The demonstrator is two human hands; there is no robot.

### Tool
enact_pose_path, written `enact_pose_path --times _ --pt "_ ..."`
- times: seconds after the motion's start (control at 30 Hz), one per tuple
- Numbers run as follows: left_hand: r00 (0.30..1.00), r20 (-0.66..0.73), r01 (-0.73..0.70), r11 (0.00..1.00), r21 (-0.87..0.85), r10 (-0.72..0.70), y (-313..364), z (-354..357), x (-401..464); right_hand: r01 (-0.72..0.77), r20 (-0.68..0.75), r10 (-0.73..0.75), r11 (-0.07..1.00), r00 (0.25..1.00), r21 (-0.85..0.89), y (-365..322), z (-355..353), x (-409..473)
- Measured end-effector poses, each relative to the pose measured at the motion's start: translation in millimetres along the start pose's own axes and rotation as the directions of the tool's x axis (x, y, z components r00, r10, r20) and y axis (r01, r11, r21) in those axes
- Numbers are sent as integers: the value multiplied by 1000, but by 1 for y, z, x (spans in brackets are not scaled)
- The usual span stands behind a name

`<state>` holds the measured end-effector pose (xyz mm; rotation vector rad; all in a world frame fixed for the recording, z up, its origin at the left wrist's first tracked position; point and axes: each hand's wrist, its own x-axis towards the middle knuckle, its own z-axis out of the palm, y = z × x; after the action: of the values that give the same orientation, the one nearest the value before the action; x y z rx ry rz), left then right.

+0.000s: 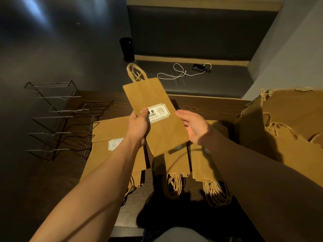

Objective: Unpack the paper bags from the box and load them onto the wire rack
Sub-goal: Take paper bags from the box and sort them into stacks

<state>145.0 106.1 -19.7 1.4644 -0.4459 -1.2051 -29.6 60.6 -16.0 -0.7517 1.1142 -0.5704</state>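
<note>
You have one flat brown bag [153,117] lifted above the stacks [176,159], tilted with its twine handles [135,72] pointing away from you and a white label [160,113] facing up. The stacks lie flat in three rows beneath it, handles toward you. The rack [57,119], a tiered frame of thin wire, stands left of the stacks with nothing on its tiers. The box [288,123] sits right of the stacks, open, with more bags and handles inside.
</note>
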Motion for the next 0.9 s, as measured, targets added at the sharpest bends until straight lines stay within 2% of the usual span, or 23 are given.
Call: enact_pose_path --times 0.07,0.13,0.2,0.27,0.33,0.37,0.4,0.47,0.5,0.53,0.57,0.6,0.63,0.67,0.7,0.73,0.77,0.8,0.83,0.87,0.9 --pt "994 -101 -44 998 -46 39 0 3 4 -6 -34 5 1000 999 -9 -1 -4 -2" --pt "981 -184 -85 984 -159 55 5 4 6 -90 -60 86 994 994 -66 3 -7 -5" --pt "985 -163 -93 960 -265 50 7 11 4 -105 -26 107 993 994 63 8 -2 -8" --pt "997 -79 -48 959 -280 27 3 23 3 -35 5 35 980 999 197 7 9 -8" --pt "998 -57 -4 967 -254 -11 0 31 2 42 -101 -9 945 995 325 1 12 -4" --pt "993 -116 -10 979 -203 -14 1 31 5 83 -176 -30 949 984 304 -3 8 -4" --pt "973 -229 -14 994 -113 -13 2 27 10 117 -272 -63 975 960 187 -9 2 -4" --pt "881 -468 7 987 160 70 12 17 14 95 -406 -153 982 901 -161 -21 -17 -4" --pt "851 -492 7 933 360 183 16 12 12 60 -429 -178 960 886 -273 -27 -26 -3" --pt "840 -426 -20 804 594 335 19 9 8 12 -423 -161 943 892 -333 -33 -31 -5" --pt "835 -267 -88 596 798 482 22 7 6 -32 -391 -134 921 910 -389 -37 -36 -3" --pt "845 -35 -197 373 907 533 26 7 4 -69 -354 -120 876 928 -478 -42 -35 -4" --pt "875 196 -325 238 915 442 33 9 1 -71 -284 -118 813 952 -578 -48 -32 -5" --pt "904 359 -413 260 873 231 39 12 -2 -46 -212 -126 752 969 -657 -51 -28 -6" --pt "894 447 -395 405 825 -37 44 16 -6 -9 -149 -120 748 982 -664 -55 -24 -5" --pt "827 495 -283 566 775 -265 49 17 -11 10 -106 -104 760 989 -649 -58 -21 -6" --pt "747 521 -159 650 743 -412 52 17 -14 36 -74 -111 759 991 -651 -59 -20 -5" --pt "672 552 -82 692 718 -494 50 16 -12 42 -68 -122 724 990 -688 -60 -21 -5" --pt "638 575 -55 715 697 -511 45 14 -10 51 -84 -160 692 984 -720 -61 -22 -4" --pt "652 583 -48 742 669 -484 40 12 -6 66 -125 -226 684 966 -726 -60 -27 0" --pt "695 574 -35 777 629 -433 35 9 -3 70 -190 -280 709 941 -702 -57 -31 3"
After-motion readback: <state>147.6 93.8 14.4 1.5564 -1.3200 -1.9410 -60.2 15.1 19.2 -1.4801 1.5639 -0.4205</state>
